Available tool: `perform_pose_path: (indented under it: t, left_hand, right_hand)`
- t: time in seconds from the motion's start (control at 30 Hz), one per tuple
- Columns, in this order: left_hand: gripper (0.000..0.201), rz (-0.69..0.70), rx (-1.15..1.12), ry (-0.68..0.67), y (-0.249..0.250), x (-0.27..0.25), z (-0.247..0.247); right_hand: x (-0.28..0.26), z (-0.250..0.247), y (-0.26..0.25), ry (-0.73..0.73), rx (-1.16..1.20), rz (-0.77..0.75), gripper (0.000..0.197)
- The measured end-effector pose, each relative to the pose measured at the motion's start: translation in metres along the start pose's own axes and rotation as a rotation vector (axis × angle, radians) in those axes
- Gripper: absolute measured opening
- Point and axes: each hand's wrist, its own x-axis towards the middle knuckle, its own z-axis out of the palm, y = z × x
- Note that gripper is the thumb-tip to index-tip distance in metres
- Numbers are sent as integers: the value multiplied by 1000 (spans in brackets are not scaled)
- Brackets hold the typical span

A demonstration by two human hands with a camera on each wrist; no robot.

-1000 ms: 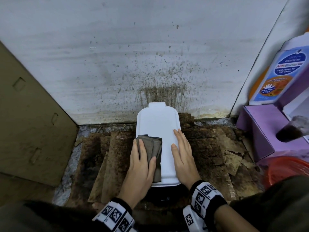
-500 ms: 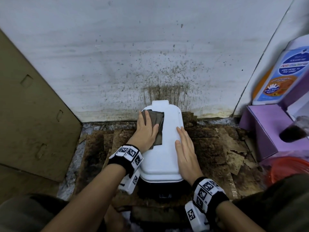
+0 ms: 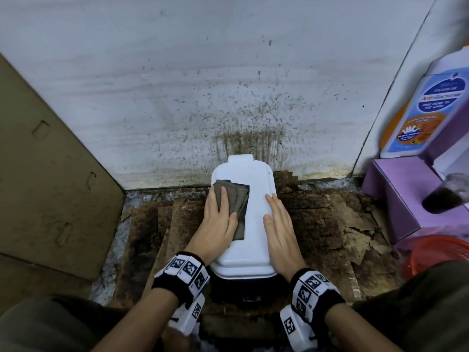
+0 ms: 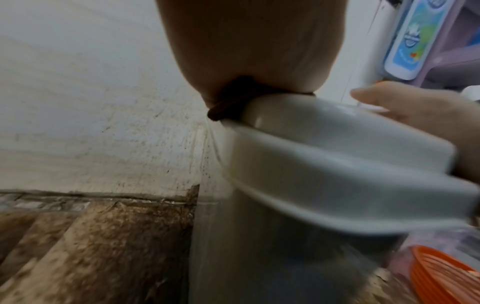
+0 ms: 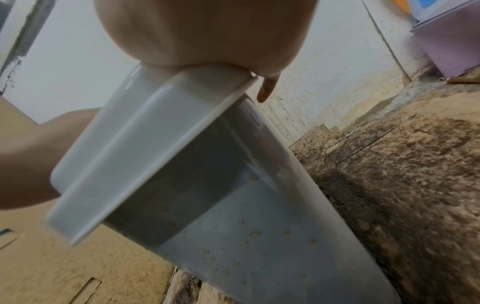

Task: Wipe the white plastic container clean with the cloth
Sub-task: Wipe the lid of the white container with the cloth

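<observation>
The white plastic container [image 3: 253,224] stands on the stained floor against the wall, its white lid facing up. A folded grey-brown cloth [image 3: 237,199] lies on the left half of the lid. My left hand [image 3: 219,217] presses flat on the cloth with straight fingers. My right hand [image 3: 279,224] rests flat along the lid's right edge. In the left wrist view the palm [image 4: 246,47] sits over the cloth's edge [image 4: 223,109] on the lid [image 4: 337,164]. In the right wrist view the palm [image 5: 207,30] bears on the lid [image 5: 145,154] above the translucent, speckled body [image 5: 259,236].
Brown cardboard [image 3: 50,186] leans at the left. Torn, stained cardboard sheets [image 3: 330,224] cover the floor. At the right stand a purple box [image 3: 406,194], a soap bottle [image 3: 431,107], a dark-liquid cup [image 3: 446,196] and an orange basket [image 3: 444,252]. The spattered wall [image 3: 228,97] is just behind.
My left hand slid the cloth from near the lid's front to its far end, then drew it back toward the middle. The right hand stayed on the lid's right side.
</observation>
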Motion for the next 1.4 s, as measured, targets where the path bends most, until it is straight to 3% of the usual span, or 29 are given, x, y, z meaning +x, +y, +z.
perform_pose_path:
  t: [0.27,0.37,0.47,0.6,0.77,0.97,1.07,1.13,1.23,1.33,1.4]
  left_hand:
    - [79,-52,-2,125,8,-49,30]
    - [69,-23,152,199,17,-55,35]
    - [68,-108,226,226,31,-48,40]
    - [72,-127,326,216,52,-43,45]
    - [73,-128,297,184,76,-30,50]
    - [77,-72,216,140,87,-19,56]
    - [76,-34,11,108,77,-25,31]
    - [63,-33,-143,228,62,-28,16]
    - [56,-44,-115,391,28,-31,8]
    - [66,5,10,376,1,-33,13]
    - [69,41,59,327,-7,-35,20]
  right_hand:
    - [-2,0,-1,1,-6,12,50]
    - [-2,-1,-3,-3,9,27,53]
    - [-1,-1,-2,-3,13,23,52]
    - [0,-1,2,-15,36,12,48]
    - [8,-16,-7,-37,98,87,37]
    - [17,-37,-16,-81,170,235,62]
    - [14,-35,-28,-49,97,193,64]
    - [11,-27,-36,51,-61,130,59]
    - [5,-13,-41,208,-372,-40,50]
    - [-2,4,-51,116,-425,-166,51]
    - [-11,16,-54,37,-491,-147,60]
